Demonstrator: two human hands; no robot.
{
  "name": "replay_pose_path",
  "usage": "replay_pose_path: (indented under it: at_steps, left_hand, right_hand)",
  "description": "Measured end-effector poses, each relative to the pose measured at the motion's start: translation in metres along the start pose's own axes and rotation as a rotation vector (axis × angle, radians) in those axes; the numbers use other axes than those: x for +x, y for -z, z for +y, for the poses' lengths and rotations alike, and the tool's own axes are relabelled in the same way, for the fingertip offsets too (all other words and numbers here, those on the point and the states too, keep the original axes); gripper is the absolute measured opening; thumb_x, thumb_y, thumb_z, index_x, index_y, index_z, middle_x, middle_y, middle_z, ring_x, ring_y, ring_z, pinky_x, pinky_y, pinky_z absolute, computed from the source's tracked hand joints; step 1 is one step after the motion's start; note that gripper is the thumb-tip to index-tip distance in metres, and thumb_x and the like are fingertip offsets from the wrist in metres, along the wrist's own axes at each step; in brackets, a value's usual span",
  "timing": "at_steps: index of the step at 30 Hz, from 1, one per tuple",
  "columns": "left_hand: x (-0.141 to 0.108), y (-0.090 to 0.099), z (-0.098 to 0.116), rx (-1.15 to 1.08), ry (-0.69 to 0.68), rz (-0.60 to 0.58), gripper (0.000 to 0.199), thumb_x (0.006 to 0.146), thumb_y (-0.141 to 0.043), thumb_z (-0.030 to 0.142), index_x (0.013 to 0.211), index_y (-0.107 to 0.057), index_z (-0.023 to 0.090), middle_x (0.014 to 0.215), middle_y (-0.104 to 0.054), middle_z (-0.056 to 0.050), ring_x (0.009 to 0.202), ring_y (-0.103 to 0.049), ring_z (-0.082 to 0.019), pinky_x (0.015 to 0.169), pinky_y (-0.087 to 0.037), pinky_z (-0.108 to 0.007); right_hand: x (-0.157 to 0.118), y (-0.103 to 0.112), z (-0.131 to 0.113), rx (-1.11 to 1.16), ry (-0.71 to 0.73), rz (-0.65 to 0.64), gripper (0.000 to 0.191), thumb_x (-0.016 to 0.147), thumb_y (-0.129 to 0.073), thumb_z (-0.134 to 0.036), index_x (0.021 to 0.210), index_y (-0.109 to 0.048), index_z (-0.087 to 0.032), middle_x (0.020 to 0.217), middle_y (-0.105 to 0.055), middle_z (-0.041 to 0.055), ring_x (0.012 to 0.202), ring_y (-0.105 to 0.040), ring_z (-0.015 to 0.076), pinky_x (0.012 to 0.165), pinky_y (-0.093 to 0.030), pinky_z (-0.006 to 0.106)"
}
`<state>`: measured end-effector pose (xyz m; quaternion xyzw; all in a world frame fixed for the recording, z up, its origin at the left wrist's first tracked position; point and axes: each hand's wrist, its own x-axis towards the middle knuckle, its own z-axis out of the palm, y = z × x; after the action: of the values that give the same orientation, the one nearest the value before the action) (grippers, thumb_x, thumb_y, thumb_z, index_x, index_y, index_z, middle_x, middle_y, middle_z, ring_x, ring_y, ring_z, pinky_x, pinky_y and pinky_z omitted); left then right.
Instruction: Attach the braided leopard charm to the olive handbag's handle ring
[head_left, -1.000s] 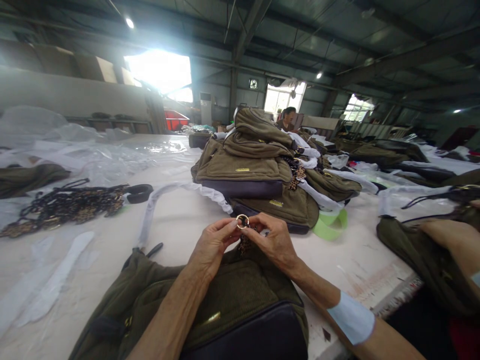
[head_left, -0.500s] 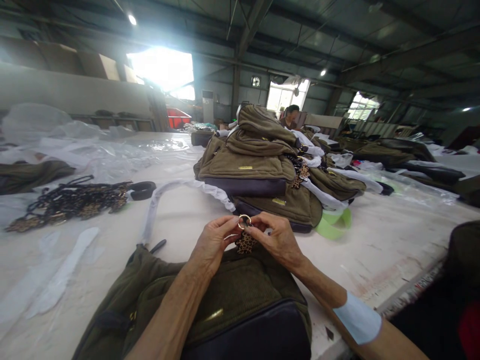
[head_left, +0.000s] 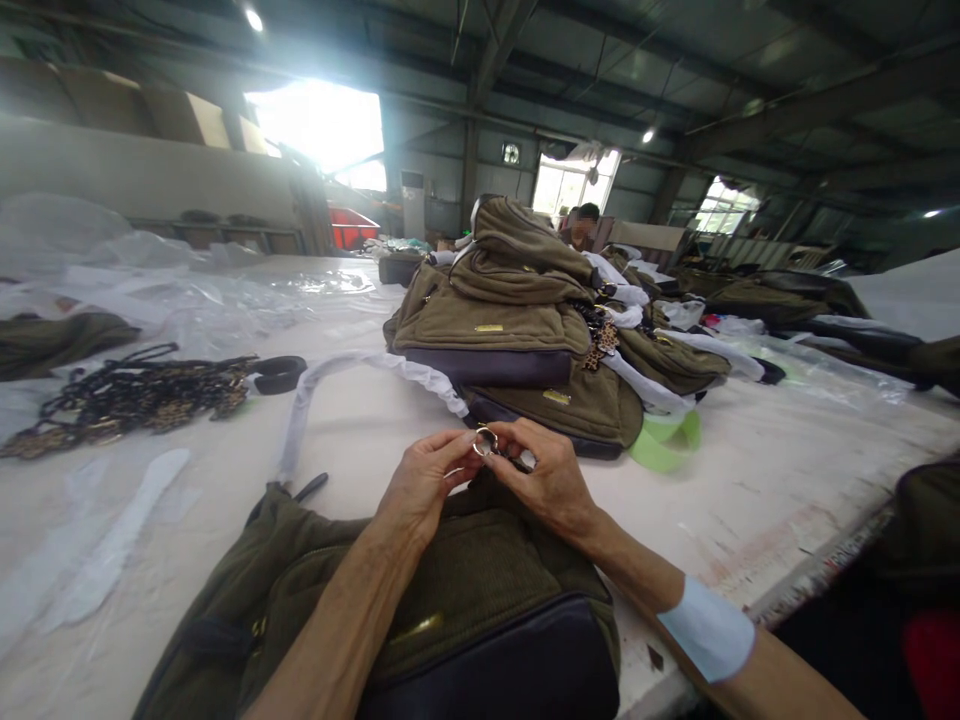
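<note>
A gold-coloured metal ring (head_left: 485, 441) stands upright between my left hand (head_left: 424, 488) and my right hand (head_left: 544, 477). The fingertips of both hands pinch it. A short dark patterned strap end (head_left: 519, 460) sits just behind the ring, mostly hidden by my right fingers. Below my hands lies an olive corduroy bag (head_left: 442, 590) with a dark navy panel and a small gold plate. My left forearm rests over the bag. A pale blue sleeve cuff (head_left: 706, 629) circles my right wrist.
A stack of olive bags (head_left: 487, 320) rises beyond my hands, beside a green tape loop (head_left: 667, 440) and a white wrapped strap (head_left: 360, 372). Leopard-print chain straps (head_left: 135, 395) and plastic sheeting (head_left: 187, 298) lie on the white table (head_left: 720, 500) to the left. A co-worker (head_left: 583, 225) stands far back.
The leopard-print piece that hung below the ring no longer shows there. Only a short end remains visible beside my right fingers. The ring stays pinched between both hands.
</note>
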<state>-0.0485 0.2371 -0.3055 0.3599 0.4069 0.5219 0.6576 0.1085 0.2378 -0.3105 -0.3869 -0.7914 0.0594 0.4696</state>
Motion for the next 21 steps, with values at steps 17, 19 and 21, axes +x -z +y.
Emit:
replay_pose_path:
  at_steps: [17, 19, 21]
  left_hand:
    - [-0.005, -0.007, 0.004, 0.051, -0.042, 0.104, 0.026, 0.053, -0.078, 0.033, 0.066, -0.070, 0.012, 0.061, -0.064, -0.003, 0.059, -0.055, -0.011, 0.064, -0.043, -0.024]
    - [-0.006, -0.008, 0.005, 0.108, -0.086, 0.103, 0.025, 0.055, -0.077, 0.034, 0.066, -0.070, 0.012, 0.061, -0.064, -0.003, 0.059, -0.053, -0.011, 0.062, -0.042, -0.024]
    - [-0.006, -0.009, 0.004, 0.138, -0.103, 0.093, 0.024, 0.057, -0.076, 0.034, 0.066, -0.070, 0.012, 0.060, -0.062, -0.003, 0.059, -0.052, -0.011, 0.062, -0.041, -0.024]
  right_hand:
    - [0.002, -0.004, 0.006, 0.181, -0.118, -0.054, 0.020, 0.077, -0.064, -0.025, 0.094, -0.066, -0.015, 0.073, -0.062, 0.0018, 0.065, -0.055, 0.0128, 0.061, -0.044, 0.024]
    - [0.004, -0.004, 0.009, 0.362, -0.255, -0.109, 0.022, 0.077, -0.065, -0.031, 0.091, -0.066, -0.015, 0.075, -0.064, 0.0026, 0.066, -0.056, 0.0128, 0.061, -0.045, 0.024]
    - [0.006, -0.004, 0.012, 0.542, -0.392, -0.126, 0.024, 0.076, -0.066, -0.036, 0.086, -0.065, -0.014, 0.074, -0.065, 0.0027, 0.064, -0.057, 0.0121, 0.059, -0.044, 0.023]
